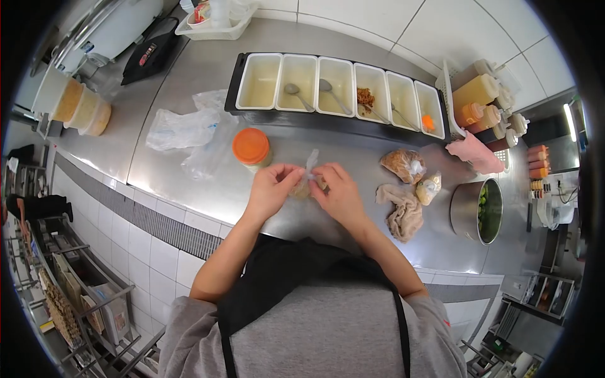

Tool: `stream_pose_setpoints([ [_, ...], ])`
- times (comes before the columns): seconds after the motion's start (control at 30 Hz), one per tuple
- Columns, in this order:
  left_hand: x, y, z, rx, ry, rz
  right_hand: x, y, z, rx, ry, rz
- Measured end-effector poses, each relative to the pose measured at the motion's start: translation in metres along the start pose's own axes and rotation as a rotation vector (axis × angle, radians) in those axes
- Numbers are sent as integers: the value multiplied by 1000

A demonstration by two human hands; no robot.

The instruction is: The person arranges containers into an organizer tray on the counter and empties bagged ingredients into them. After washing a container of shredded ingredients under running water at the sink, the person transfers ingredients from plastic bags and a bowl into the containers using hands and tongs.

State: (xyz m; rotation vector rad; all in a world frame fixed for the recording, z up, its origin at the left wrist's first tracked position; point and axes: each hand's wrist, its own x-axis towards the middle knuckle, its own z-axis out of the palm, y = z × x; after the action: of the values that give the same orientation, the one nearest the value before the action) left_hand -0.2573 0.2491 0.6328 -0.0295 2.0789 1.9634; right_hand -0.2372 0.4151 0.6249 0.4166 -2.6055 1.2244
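Both hands meet over the steel counter, at a small clear plastic bag (301, 189) with pale contents and a twisted neck standing up. My left hand (275, 186) pinches the bag's neck from the left, fingers closed. From the right, my right hand (338, 191) closes thumb and fingers on the same neck. Just behind my left hand stands a jar with an orange lid (251, 146). Beyond both hands is a black rack (283, 120) of white containers, some with spoons, one holding brown bits and one an orange piece.
Crumpled plastic bags (183, 129) lie at left. Right of my hands are a bag of brown food (403, 165), a smaller bag (428, 189), a beige cloth (404, 214) and a steel pot (469, 211) with green items. Sauce bottles (476, 91) fill a basket at back right.
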Motion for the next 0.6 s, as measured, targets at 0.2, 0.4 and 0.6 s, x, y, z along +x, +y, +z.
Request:
stream_pose_setpoints([
  [0.2,-12,12,2,531,123,572,5,12,-5,438,-161,454],
  [0.4,-18,29,9,350,59,425,11,-2,-26,820,-167,518],
  [0.6,-17,47,11,576,100,670,12,-20,-38,780,-175,366],
])
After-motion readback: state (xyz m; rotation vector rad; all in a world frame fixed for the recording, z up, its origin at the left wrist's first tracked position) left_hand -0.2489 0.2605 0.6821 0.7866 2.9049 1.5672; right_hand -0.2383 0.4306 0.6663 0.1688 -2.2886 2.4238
